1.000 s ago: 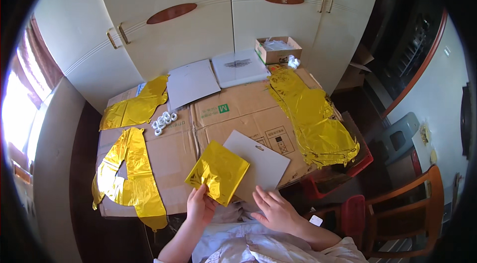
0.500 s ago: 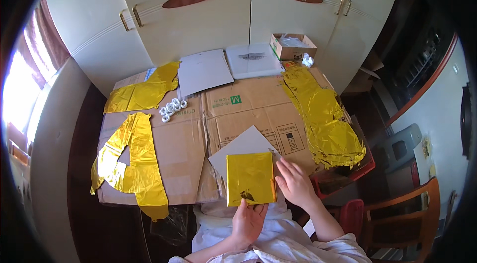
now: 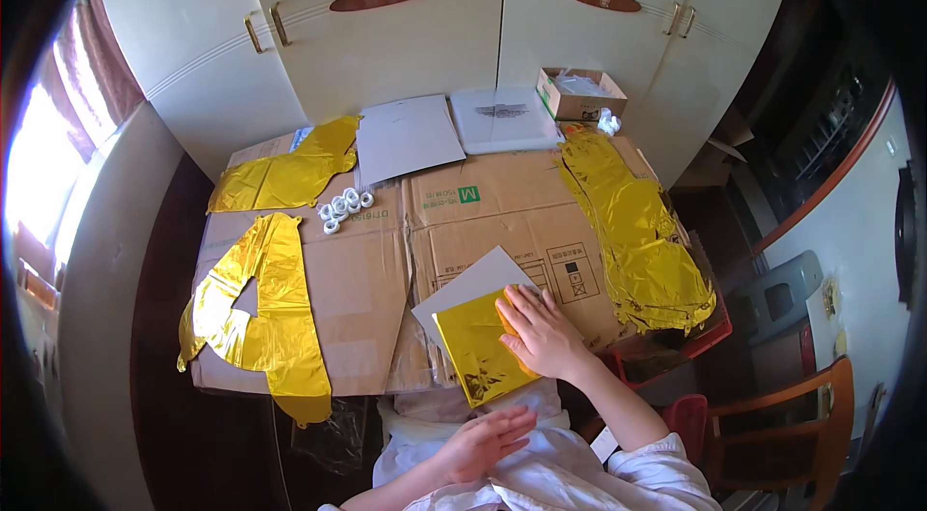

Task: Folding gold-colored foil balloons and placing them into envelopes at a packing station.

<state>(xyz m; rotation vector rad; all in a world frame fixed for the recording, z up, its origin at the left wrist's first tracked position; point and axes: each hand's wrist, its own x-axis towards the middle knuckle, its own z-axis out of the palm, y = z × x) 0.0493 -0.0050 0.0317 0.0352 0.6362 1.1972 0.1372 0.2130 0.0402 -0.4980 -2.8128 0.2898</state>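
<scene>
A flat, square packet of folded shiny gold foil (image 3: 471,342) lies tilted at the table's near edge, partly over a grey card (image 3: 488,271). My right hand (image 3: 547,332) rests flat on the packet's right side with its fingers stretched out. Under that palm, an orange-tinted edge of the foil shows. Lower down, close to my body, my left hand (image 3: 486,443) is held apart from the packet, fingers extended and holding nothing. Flat gold foil balloons (image 3: 286,318) lie on the left, and a wrinkled pile of gold foil (image 3: 642,250) lies on the right.
Flattened cardboard (image 3: 357,269) covers the table. Several small white rolls (image 3: 340,210) sit left of centre. Toward the back are a grey board (image 3: 410,139), a clear plastic packet (image 3: 502,125) and a small open box (image 3: 582,96). A wooden chair (image 3: 782,434) stands at right.
My left hand has let go of the gold packet and drawn back toward my body. My right hand has come down flat onto it. The packet has turned and lowered toward the card.
</scene>
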